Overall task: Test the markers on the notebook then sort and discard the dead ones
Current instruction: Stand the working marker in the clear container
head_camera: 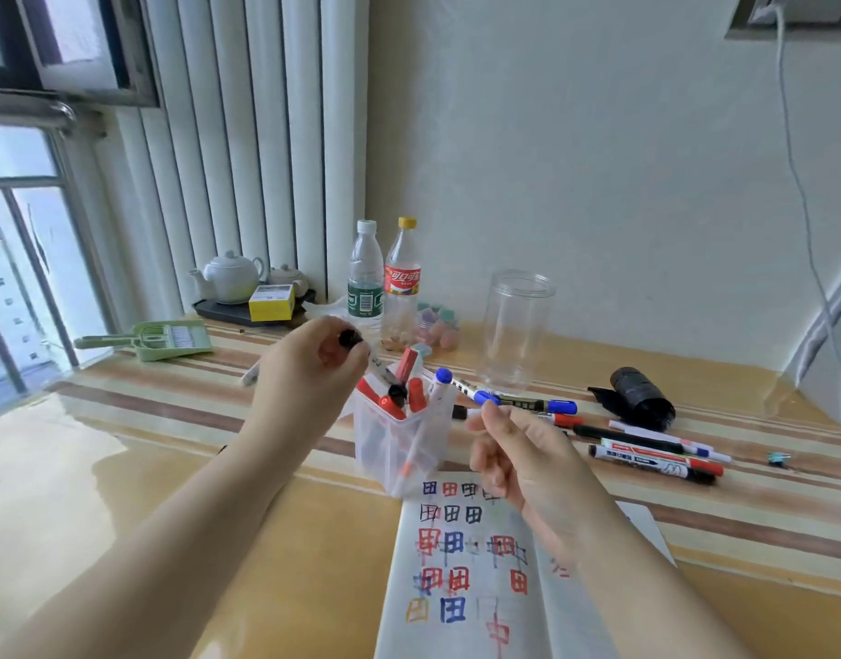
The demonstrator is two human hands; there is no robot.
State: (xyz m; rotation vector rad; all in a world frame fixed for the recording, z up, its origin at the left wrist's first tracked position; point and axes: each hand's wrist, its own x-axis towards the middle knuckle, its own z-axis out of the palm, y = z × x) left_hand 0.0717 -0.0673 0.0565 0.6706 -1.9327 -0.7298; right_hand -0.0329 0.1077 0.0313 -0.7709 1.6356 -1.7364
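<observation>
1. We are holding a black-capped marker (pixel 361 347) in our left hand (pixel 309 368); its long axis is slanting down to the right, capped end up and lower end dipping into the clear holder (pixel 399 439).
2. Our right hand (pixel 518 459) is pinching a blue-capped marker (pixel 487 398) at the fingertips, with most of its body hidden, so we cannot tell which way it is pointing.
3. The holder is standing upright between our hands, just behind the notebook (pixel 461 577), with red and blue markers sticking up out of it.
4. The loose markers (pixel 646 449) are lying flat on the counter (pixel 123 468) to the right, mostly running left to right.
5. The notebook is lying open, its lower edge cut off by the frame and its right page partly covered by our arm.
6. The striped counter is looking glossy; an empty jar (pixel 516 325), two bottles (pixel 385 278) and a teapot (pixel 230 275) are standing near the wall, beside a window.
</observation>
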